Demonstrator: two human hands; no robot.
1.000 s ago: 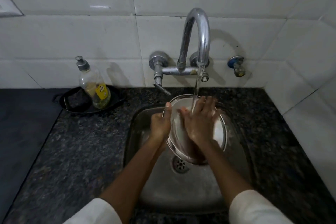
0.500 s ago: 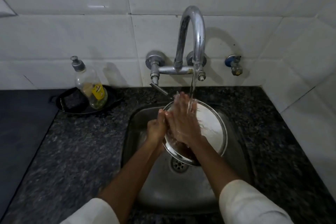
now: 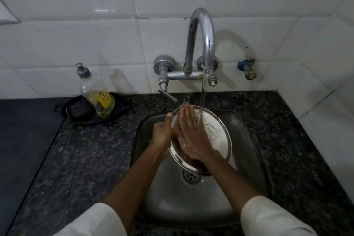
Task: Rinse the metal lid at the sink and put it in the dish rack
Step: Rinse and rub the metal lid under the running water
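Observation:
A round shiny metal lid (image 3: pixel 216 134) is held tilted over the steel sink (image 3: pixel 247 151), under the running stream from the curved tap (image 3: pixel 203 40). My left hand (image 3: pixel 161 134) grips the lid's left rim, thumb on its face. My right hand (image 3: pixel 191 136) lies flat on the lid's inner face with fingers spread, water hitting beside the fingertips. The lid's lower part is hidden behind my right wrist. No dish rack is in view.
A soap bottle (image 3: pixel 97 96) stands in a black tray (image 3: pixel 118 109) with a dark scrubber on the granite counter (image 3: pixel 86 151) at the left. A small valve (image 3: pixel 248 68) sticks out of the tiled wall at the right. The drain (image 3: pixel 191 176) lies below the lid.
My right hand has slid from the lid's middle toward its upper left while rubbing the face. The left hand kept its grip on the rim.

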